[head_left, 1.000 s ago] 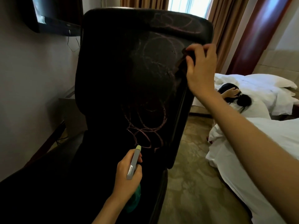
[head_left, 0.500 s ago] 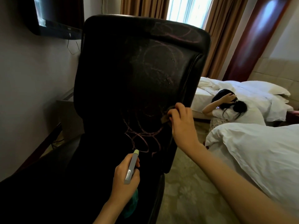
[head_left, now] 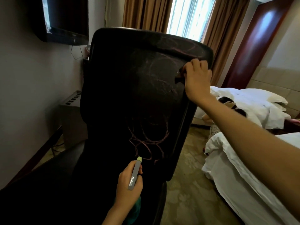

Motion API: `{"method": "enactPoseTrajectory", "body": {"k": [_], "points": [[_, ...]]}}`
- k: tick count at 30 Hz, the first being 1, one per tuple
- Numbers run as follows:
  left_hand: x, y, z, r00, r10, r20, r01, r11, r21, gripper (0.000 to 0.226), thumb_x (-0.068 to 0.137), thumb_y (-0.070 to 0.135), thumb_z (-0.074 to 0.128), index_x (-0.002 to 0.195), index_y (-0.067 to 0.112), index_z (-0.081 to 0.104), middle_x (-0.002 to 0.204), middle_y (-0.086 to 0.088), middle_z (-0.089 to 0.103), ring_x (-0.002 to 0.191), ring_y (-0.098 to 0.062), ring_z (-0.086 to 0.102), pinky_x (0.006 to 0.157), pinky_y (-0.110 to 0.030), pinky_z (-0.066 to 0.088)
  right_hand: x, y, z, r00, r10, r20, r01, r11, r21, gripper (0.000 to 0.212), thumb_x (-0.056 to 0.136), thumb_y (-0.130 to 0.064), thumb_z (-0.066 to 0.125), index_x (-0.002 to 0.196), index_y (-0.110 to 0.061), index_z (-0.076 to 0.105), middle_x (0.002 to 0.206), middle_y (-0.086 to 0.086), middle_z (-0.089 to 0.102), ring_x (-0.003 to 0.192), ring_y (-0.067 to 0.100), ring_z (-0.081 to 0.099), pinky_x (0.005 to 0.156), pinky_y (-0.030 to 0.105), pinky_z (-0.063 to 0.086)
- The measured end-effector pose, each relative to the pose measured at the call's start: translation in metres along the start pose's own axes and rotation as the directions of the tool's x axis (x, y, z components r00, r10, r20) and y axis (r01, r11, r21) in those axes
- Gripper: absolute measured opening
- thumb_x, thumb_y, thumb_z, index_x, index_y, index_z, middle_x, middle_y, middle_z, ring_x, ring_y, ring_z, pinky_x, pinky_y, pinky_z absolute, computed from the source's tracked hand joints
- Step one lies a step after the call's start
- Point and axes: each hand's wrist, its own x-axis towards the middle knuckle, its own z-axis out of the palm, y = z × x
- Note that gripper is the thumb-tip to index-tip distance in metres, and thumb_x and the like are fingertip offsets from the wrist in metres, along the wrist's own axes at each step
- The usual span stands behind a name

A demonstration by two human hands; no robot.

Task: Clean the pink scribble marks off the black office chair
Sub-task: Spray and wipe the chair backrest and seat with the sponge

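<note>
The patterned carpet [head_left: 183, 200] carries the black office chair [head_left: 129, 103] and a white-sheeted bed [head_left: 235, 176] beside it.

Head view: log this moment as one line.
right hand: holds dark cloth on chair back, upper right | left hand: grips spray bottle | pink scribbles: bold low, faint above

Views: one, a wide-angle head camera worn by the person.
Position: behind the black office chair [head_left: 121, 103], above both hands.
Facing: forward and down at the chair's back, with the window [head_left: 186, 17] beyond its top.
Nearness: close; the chair back fills the middle of the frame. The right hand [head_left: 197, 78], gripping a dark cloth [head_left: 179, 76], is at upper right. The left hand [head_left: 129, 185], gripping a spray bottle [head_left: 135, 173], is at bottom centre.
Edges: television [head_left: 65, 18] at left, beds [head_left: 243, 168] at right.
</note>
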Motion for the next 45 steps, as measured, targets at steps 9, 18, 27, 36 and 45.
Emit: {"method": "enactPoseTrajectory", "body": {"k": [9,18,27,36,45], "points": [[0.001,-0.007,0.005,1.000,-0.017,0.015,0.016,0.999,0.034,0.031,0.085,-0.008,0.052,0.077,0.021,0.046,0.066,-0.001,0.045,0.053,-0.019,0.042,0.046,-0.027,0.033,-0.124,-0.034,0.024,0.983,-0.185,0.013,0.182,0.974,0.132,0.026,0.082,-0.015,0.047,0.104,-0.006,0.057,0.117,0.017,0.053,0.100,0.034,0.044,0.068,0.039,0.038],[0.003,-0.005,0.010,0.996,-0.078,0.049,0.071,0.989,0.130,0.031,0.089,-0.003,0.054,0.083,0.027,0.046,0.075,-0.001,0.048,0.058,-0.020,0.041,0.055,-0.020,0.027,0.013,-0.006,-0.028,0.980,-0.094,-0.173,0.138,0.955,0.263,0.021,0.086,-0.014,0.058,0.105,-0.007,0.059,0.107,0.014,0.056,0.098,0.033,0.048,0.081,0.036,0.036],[0.013,-0.001,0.009,0.980,-0.193,0.054,0.184,0.973,0.136,0.049,0.088,-0.003,0.053,0.082,0.043,0.036,0.074,0.005,0.047,0.060,-0.014,0.045,0.055,-0.017,0.032,-0.007,-0.028,0.023,0.982,-0.170,-0.080,0.170,0.985,-0.006,0.017,0.089,-0.019,0.050,0.101,-0.009,0.057,0.109,0.013,0.056,0.091,0.035,0.048,0.069,0.041,0.034],[0.015,0.008,0.003,0.985,-0.167,0.041,0.162,0.982,0.100,0.041,0.087,-0.007,0.053,0.080,0.032,0.044,0.077,-0.002,0.049,0.061,-0.017,0.045,0.055,-0.019,0.032,-0.118,-0.066,0.033,0.865,-0.476,0.160,0.455,0.877,0.155,0.040,0.064,-0.013,0.073,0.102,-0.013,0.062,0.107,0.012,0.058,0.092,0.031,0.050,0.068,0.036,0.043],[0.055,0.016,-0.037,0.993,-0.117,0.011,0.117,0.993,0.000,0.031,0.088,-0.011,0.053,0.089,0.021,0.054,0.081,-0.012,0.054,0.062,-0.035,0.045,0.054,-0.024,0.031,0.082,-0.036,0.004,0.991,-0.091,-0.094,0.106,0.982,0.158,0.023,0.093,-0.018,0.050,0.111,-0.007,0.058,0.113,0.019,0.052,0.098,0.037,0.045,0.078,0.044,0.039]]}}
